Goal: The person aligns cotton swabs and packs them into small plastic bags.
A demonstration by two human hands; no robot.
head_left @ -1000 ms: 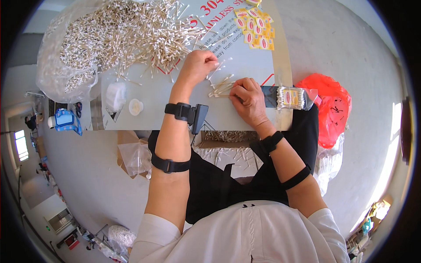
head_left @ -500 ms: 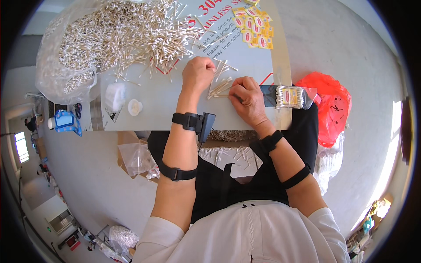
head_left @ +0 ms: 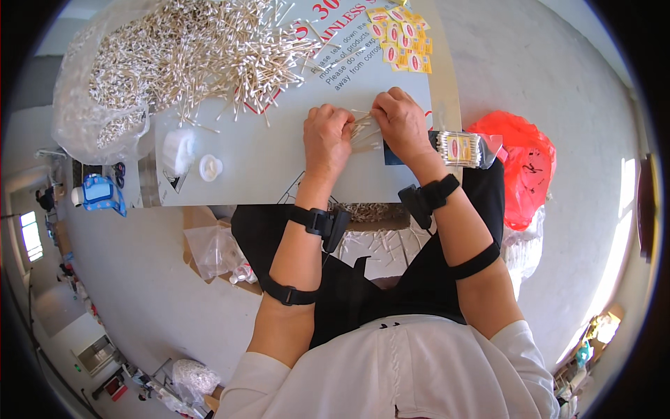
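Observation:
Between my hands over the grey table (head_left: pixel 258 164) is a small bunch of cotton swabs (head_left: pixel 364 135), fanned out with white tips showing. My left hand (head_left: pixel 326 137) is closed, its thumb and fingers pinching at the bunch's left side. From the other side my right hand (head_left: pixel 403 126) pinches the swabs with bent fingers. The exact ends they hold are hidden behind the fingers. Beside my right wrist lies a clear packet of cotton swabs (head_left: pixel 460 148) with a yellow card inside. A large heap of loose cotton swabs (head_left: pixel 188 59) covers the far left.
A clear plastic bag (head_left: pixel 70 119) surrounds the heap's left side. Yellow cards (head_left: pixel 403 42) lie at the far right. A white tub (head_left: pixel 179 151) and round lid (head_left: pixel 210 167) sit left, near a blue pack (head_left: pixel 103 195). A red bag (head_left: pixel 520 167) hangs by the right edge.
My right hand has moved farther away and my left hand slightly right and nearer. The loose swabs that lay spread on the table are now gathered between the fingers of both hands.

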